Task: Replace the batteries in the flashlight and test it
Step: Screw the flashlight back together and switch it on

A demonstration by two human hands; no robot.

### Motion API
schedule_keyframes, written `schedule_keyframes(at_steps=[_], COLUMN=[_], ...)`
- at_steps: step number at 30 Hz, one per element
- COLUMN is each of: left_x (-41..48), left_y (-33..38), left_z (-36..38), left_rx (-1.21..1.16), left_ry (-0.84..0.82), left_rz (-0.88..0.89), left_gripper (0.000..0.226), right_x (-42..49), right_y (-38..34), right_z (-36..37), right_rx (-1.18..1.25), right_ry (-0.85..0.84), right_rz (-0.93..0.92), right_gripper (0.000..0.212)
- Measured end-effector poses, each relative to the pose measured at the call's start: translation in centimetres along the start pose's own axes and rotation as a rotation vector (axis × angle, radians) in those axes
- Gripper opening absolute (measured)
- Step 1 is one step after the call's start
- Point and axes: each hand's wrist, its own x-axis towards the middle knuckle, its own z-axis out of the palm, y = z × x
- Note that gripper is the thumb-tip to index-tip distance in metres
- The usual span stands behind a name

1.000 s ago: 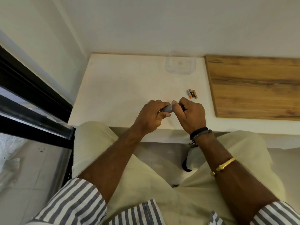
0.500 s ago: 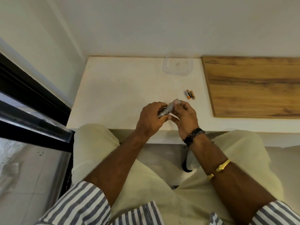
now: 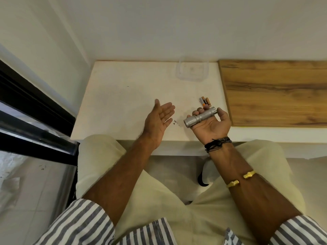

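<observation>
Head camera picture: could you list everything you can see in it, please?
flashlight: one, silver, lying across the right palm
batteries: about three, copper, black and orange, on the table just beyond the right hand
container: one, clear plastic, at the table's far edge
table: one, white, in front of the person
wooden board: one, brown, right of the white top
window frame: one, black, at the left
cord bracelets: black, right wrist
bangle: one, gold, right forearm
left hand: open, palm up, holding nothing
right hand: palm up, holds the flashlight
</observation>
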Motion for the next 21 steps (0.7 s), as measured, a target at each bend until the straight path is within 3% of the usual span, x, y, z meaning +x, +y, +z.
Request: schedule_keyframes(at_steps=[3,7,21], left_x=[-0.1,0.0,0.5], left_y=[0.2,0.4,0.6], left_z=[-0.4,-1.0,-1.7], left_rx=[-0.229,-0.352,-0.382], left_ry=[-0.059,-0.090,-0.142], left_rz=[-0.069,-0.094,-0.098], left_gripper=[0.088,0.103,0.112], right_x=[-0.2,-0.5,-0.8], right_y=[-0.2,-0.2,-0.2], right_z=[0.3,0.6,1.1], right_rx=[0.039,0.069,0.058], right_ry=[-0.070,-0.123,-0.154], right_rz=[-0.018,-0.013,-0.040], right_gripper=[0.026,0.021,0.022])
